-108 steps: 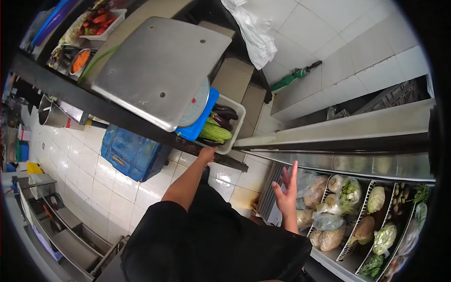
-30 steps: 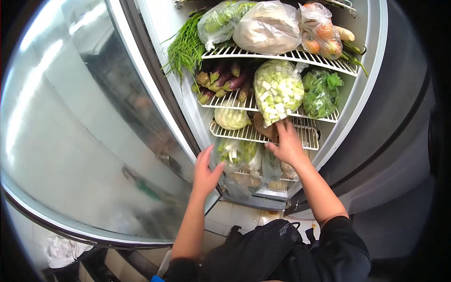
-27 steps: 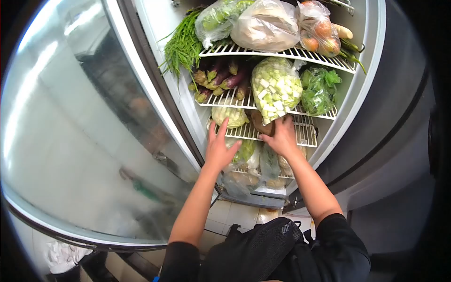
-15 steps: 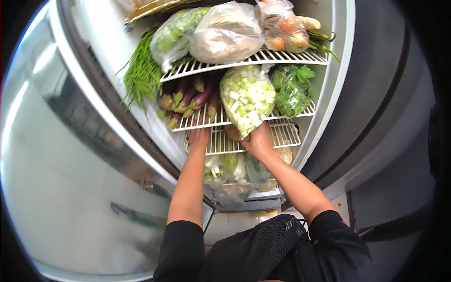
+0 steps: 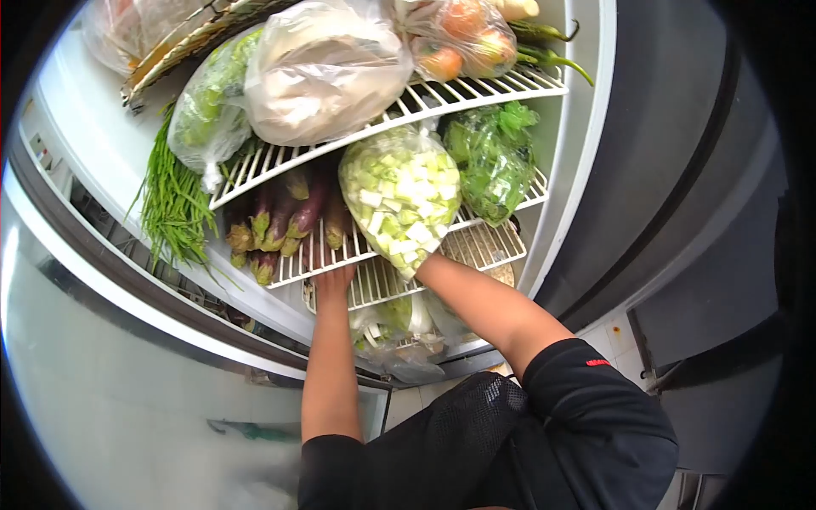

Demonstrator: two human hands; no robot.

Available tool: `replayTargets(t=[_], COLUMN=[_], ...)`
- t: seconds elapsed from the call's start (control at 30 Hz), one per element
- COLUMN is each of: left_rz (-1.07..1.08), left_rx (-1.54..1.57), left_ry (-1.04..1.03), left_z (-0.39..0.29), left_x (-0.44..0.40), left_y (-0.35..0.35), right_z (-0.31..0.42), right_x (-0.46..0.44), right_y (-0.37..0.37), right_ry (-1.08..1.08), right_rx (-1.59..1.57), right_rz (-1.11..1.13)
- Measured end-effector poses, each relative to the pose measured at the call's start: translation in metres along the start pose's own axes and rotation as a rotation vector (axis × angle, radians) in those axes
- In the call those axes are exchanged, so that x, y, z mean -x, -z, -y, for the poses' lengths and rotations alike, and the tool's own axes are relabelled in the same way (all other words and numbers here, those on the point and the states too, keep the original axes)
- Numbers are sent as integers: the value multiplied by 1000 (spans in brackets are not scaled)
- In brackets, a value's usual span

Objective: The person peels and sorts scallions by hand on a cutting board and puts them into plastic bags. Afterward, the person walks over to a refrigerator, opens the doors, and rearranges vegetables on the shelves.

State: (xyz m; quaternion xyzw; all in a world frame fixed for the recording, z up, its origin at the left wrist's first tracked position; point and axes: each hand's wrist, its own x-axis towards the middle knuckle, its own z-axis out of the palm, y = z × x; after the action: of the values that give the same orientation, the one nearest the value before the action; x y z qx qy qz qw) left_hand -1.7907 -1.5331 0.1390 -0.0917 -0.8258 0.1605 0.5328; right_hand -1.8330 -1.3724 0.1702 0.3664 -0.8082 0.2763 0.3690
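Note:
My left hand [image 5: 334,279] reaches in under the wire shelf that holds purple eggplants [image 5: 280,217]; its fingers are hidden behind the shelf bars. My right forearm [image 5: 480,297] goes in behind the tip of a clear bag of diced pale green vegetable [image 5: 401,200]. That bag hangs over the front of the shelf and covers my right hand, so what the hand touches cannot be seen. Beside it sits a bag of leafy greens [image 5: 493,161]. Below my hands is a lower wire rack [image 5: 374,285].
On the upper wire shelf [image 5: 416,112] lie a large whitish bag [image 5: 327,72], a bag of green vegetables [image 5: 212,106], bagged tomatoes [image 5: 463,38] and long green chillies [image 5: 557,64]. Thin green stalks [image 5: 174,195] droop at the left. Bagged vegetables [image 5: 391,323] lie lower down. The fridge door [image 5: 153,382] stands open.
My view has shifted closer and turned, so the shelves appear larger and further left. My right arm reaches deeper, and the hand has gone out of sight behind the diced vegetable bag.

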Motion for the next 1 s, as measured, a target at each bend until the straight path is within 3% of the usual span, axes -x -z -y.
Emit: replayTargets(t=[0.1,0.27,0.33,0.43,0.5,0.67,0.73,0.77,0.8,0.83,0.87,0.9,0.93,1.0], left_rz=[35,120,158,166,205,249,92,179,412,456,499,540,537,164], left_rx=[217,188,280,229,229,228,179,251,360,363,366,355,332,590], left_ry=[-48,-11,53,-5,29,97,-14,8,194,246,292,354,465,659], left_z=[-7,-6,-4,-3,-5,-4,-2,0,-6,-8,-10,-14,-20,-36], left_x=[-5,14,16,6,0,9,14,16,9,6,2,-1,-2,4], left_y=[7,-10,-14,-2,5,-3,-10,-13,2,10,18,29,38,58], right_z=[-4,-3,-17,-109,-129,-123,-109,-98,-75,-31,-31,-1,-2,30], right_x=[-3,12,17,37,34,49,60,63,65,56,67,65,76,78], right_y=[12,81,99,28,19,37,53,67,89,114,89,108,88,88], right_ry=[-4,-101,-358,-212,-163,-383,-439,-554,-668,-757,-644,-730,-662,-630], right_rx=[-19,-108,-52,18,28,61,76,-283,-645,-720,-689,-826,-797,-694], right_rz=[95,234,287,187,109,79,86,50,6,-242,-479,-452,-432,-301])
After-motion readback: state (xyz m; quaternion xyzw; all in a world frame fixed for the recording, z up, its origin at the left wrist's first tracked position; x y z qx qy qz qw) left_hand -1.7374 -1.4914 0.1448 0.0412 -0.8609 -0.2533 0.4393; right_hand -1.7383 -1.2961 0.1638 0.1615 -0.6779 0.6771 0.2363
